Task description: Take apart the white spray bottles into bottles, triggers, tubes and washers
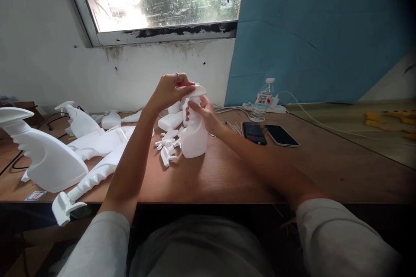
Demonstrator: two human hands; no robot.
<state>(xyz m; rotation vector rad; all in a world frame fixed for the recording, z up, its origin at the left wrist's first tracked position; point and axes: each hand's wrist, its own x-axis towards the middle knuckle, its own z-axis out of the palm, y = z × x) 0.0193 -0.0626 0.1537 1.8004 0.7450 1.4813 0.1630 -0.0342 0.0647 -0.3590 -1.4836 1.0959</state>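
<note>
I hold a white spray bottle (194,142) upright at the bench (227,177), contents hidden: left hand (175,88) gripping its spray head (199,91), right hand (208,115) around its neck. White bottles (53,160) crowd left of it; a clear bottle (261,103) stands to its right.

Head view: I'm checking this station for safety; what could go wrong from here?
The lying bottle has its spray head past the front edge of the table; the left arm could knock it down. The loose parts beside the held bottle might get scattered. The right forearm, near the phones, could brush them.
</note>
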